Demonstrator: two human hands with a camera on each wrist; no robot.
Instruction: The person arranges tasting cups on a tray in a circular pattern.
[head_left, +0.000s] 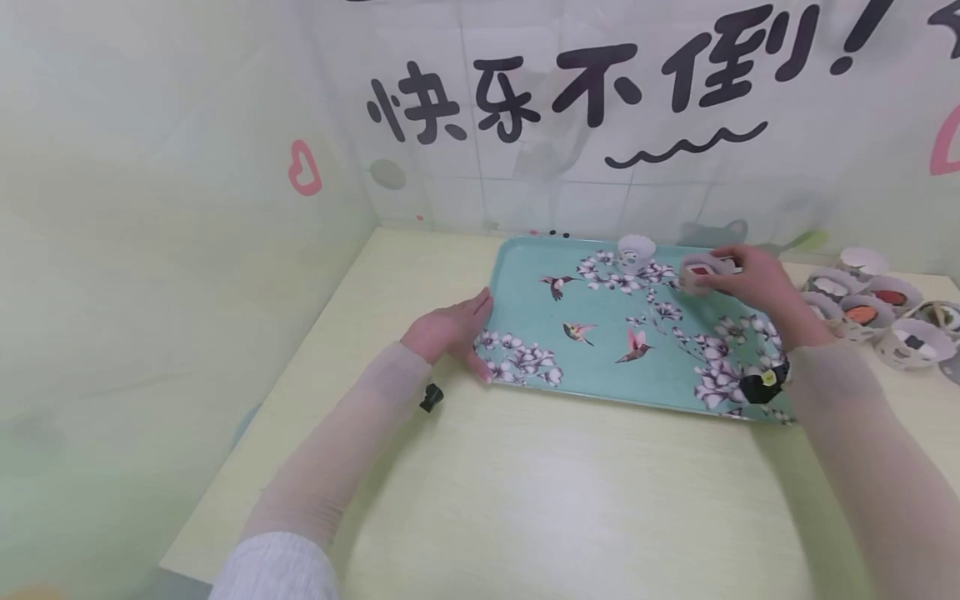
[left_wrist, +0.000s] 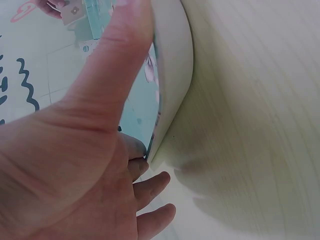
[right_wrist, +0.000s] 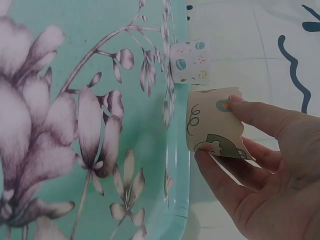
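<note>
A turquoise tray [head_left: 607, 367] with birds and flowers lies on the table. My left hand [head_left: 453, 329] rests against its left end, fingers along the side and thumb at the near corner. In the left wrist view the thumb lies along the rim, and the other fingers extend past the edge. Over the tray's far right part, my right hand [head_left: 753, 279] pinches a small printed paper cup [right_wrist: 215, 120] between thumb and fingers. Something dark red shows inside that cup in the head view. Another paper cup [head_left: 635, 252] stands near the tray's back edge.
Right of the tray, several paper cups [head_left: 911, 346] hold small items, some orange or red. A small black object [head_left: 431, 397] lies on the table [head_left: 525, 500] by my left forearm. Behind stands a wall covering [head_left: 540, 192] with large dark lettering.
</note>
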